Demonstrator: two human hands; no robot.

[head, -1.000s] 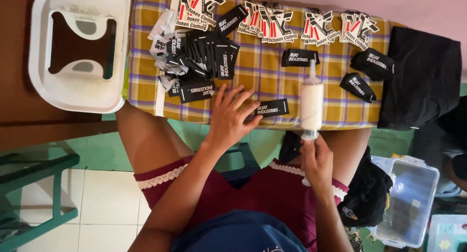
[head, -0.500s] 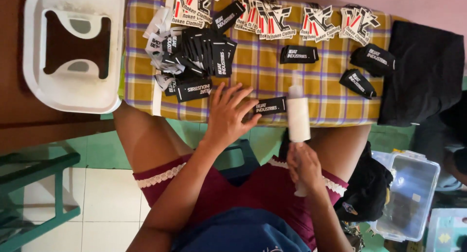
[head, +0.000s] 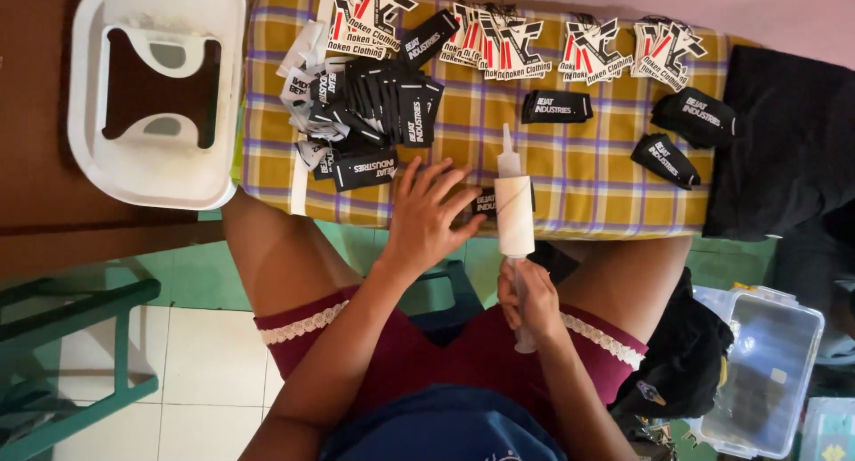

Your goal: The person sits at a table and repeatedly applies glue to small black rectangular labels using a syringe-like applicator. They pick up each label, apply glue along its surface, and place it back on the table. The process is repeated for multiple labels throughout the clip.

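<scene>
Now, going from big to small as I watch this feed: the yellow plaid cloth (head: 579,171) covers the work surface, with a white plastic tray (head: 89,149) off its left end and a folded black fabric (head: 793,140) at its right end. A clear plastic bin (head: 757,372) sits on the floor low on the right. Since a moment ago the white syringe-like applicator (head: 514,213) has slid left and down, so that its nozzle now points up over the cloth beside the label being worked; I judge it is being lined up on that label. The right hand (head: 527,299) is closed round the plunger stem below the barrel, fingers wrapped. The left hand (head: 427,219) lies flat with fingers spread, pressing the near edge of the cloth, its fingertips touching the single black label (head: 485,203), which is half hidden behind the barrel. Counting: one heap of black labels (head: 374,114), too overlapped to number; three loose black labels (head: 557,107) right of the applicator; four clusters of red, white and black die-cut tags (head: 499,47) along the far edge, the tags within each cluster too overlapped to count
</scene>
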